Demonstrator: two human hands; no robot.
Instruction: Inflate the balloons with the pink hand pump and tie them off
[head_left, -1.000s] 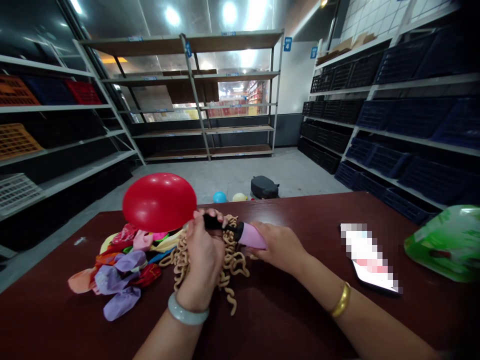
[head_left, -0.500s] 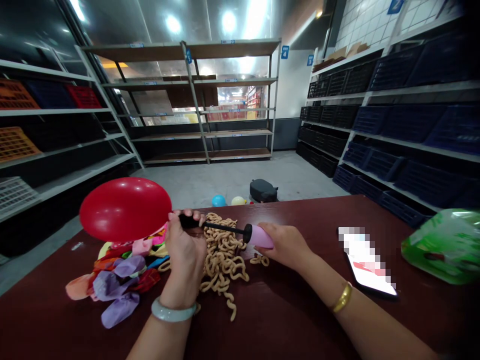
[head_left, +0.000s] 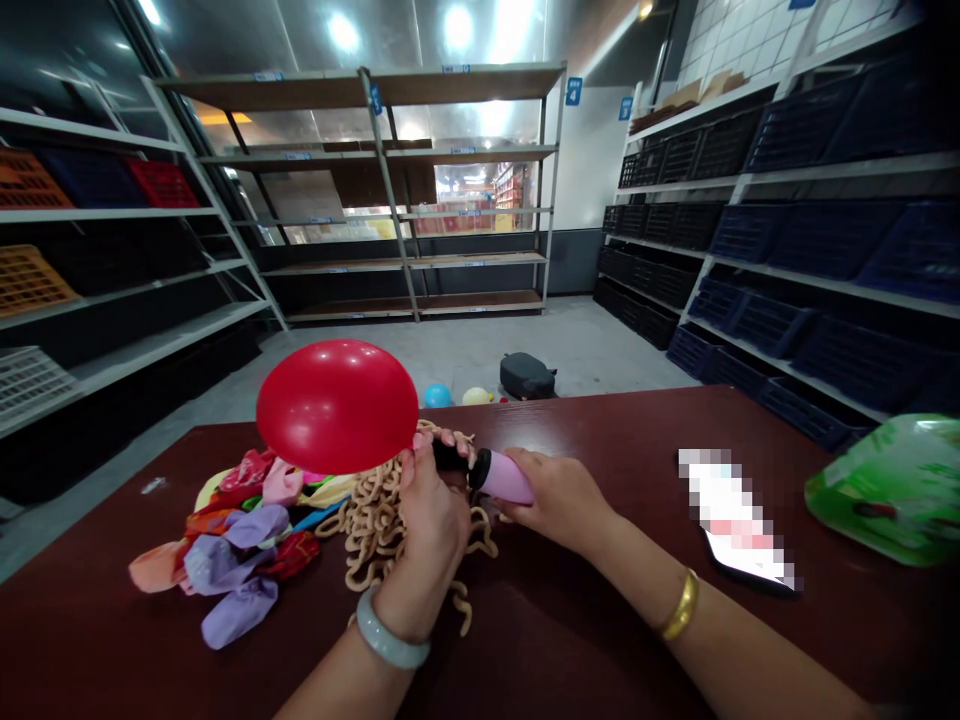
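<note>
Left hand (head_left: 439,510): fingers closed around the black end of the pump, thumb at the red balloon's neck.
Right hand (head_left: 559,495): gripping the pump's pink barrel from the right.
Pump (head_left: 506,478): held between both hands above the desk (head_left: 585,640), toward its far edge; the black collar is just beside the left hand's fingers.
Red balloon (head_left: 337,405): inflated, neck at the left hand, hiding part of the far edge toward the far left corner.
Tan curly strands (head_left: 375,525): heaped on the desk, partly behind the left hand.
Limp balloons (head_left: 240,530): mixed colours, piled between the strands and the left edge.
Phone (head_left: 750,570): lying toward the right edge, screen blurred out.
Green bag (head_left: 892,490): at the right edge, beyond the phone.
</note>
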